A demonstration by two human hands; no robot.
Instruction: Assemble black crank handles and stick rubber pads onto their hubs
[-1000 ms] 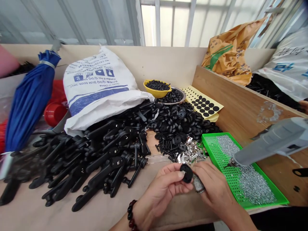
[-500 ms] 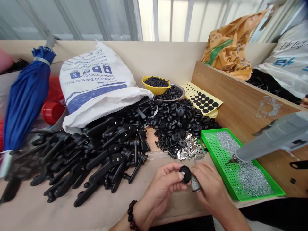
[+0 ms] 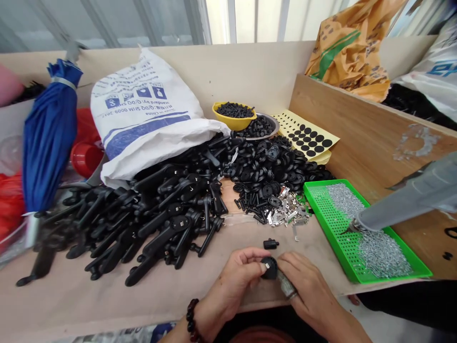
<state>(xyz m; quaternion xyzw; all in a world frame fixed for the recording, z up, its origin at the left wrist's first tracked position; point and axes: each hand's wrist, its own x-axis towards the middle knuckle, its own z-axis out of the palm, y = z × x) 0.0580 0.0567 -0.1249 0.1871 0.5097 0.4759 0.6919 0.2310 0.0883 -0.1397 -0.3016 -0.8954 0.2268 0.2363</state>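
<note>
A round black plastic disc point(image 3: 268, 269) with a small metal clip on its face is pinched between the thumb and fingers of my left hand point(image 3: 240, 274). My right hand point(image 3: 310, 285) is closed at the disc's right edge, its fingertips partly hidden behind it. Grey wrapping point(image 3: 286, 286) covers one digit of that hand. Just beyond the hands, a small black cylindrical part point(image 3: 270, 244) lies on the table. Farther back are a heap of shiny metal clips point(image 3: 287, 209), black springs point(image 3: 252, 206) and a pile of black discs point(image 3: 271, 164).
Black crank-like arms point(image 3: 160, 224) cover the left side. At right, a green tray point(image 3: 330, 233) holds small metal screws, with a grey electric screwdriver point(image 3: 400, 202) above it. A white sack point(image 3: 150, 109), yellow bowl point(image 3: 235, 124), sticker sheet point(image 3: 328, 147) and wooden partition point(image 3: 357, 116) stand behind.
Both hands have drawn back toward the table's front edge with the disc. The small black cylindrical part now shows on the table beyond them. The view has shifted slightly.
</note>
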